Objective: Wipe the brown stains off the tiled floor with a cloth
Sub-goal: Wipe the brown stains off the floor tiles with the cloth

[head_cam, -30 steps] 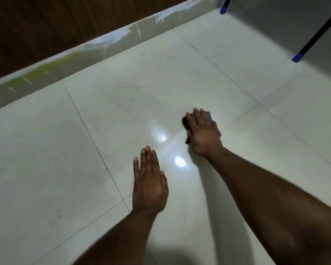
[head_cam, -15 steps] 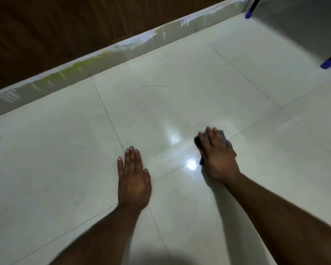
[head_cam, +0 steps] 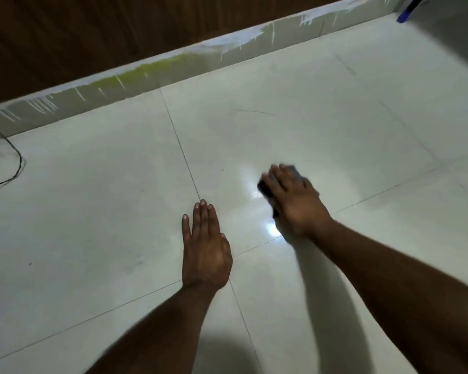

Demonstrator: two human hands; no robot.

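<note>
Cloth [head_cam: 265, 188] under flat, blurry right hand [head_cam: 295, 203]; left hand [head_cam: 204, 252] fingers together, flat on floor [head_cam: 92, 225].

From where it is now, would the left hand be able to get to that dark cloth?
Probably yes. The left hand lies flat on the tiled floor, with only bare tile between it and the cloth. But the right hand covers most of the cloth, leaving just its near edge exposed.

Open tiled floor [head_cam: 322, 125] ahead; skirting [head_cam: 152, 74] bounds far side; black cable [head_cam: 16, 163] far left.
</note>
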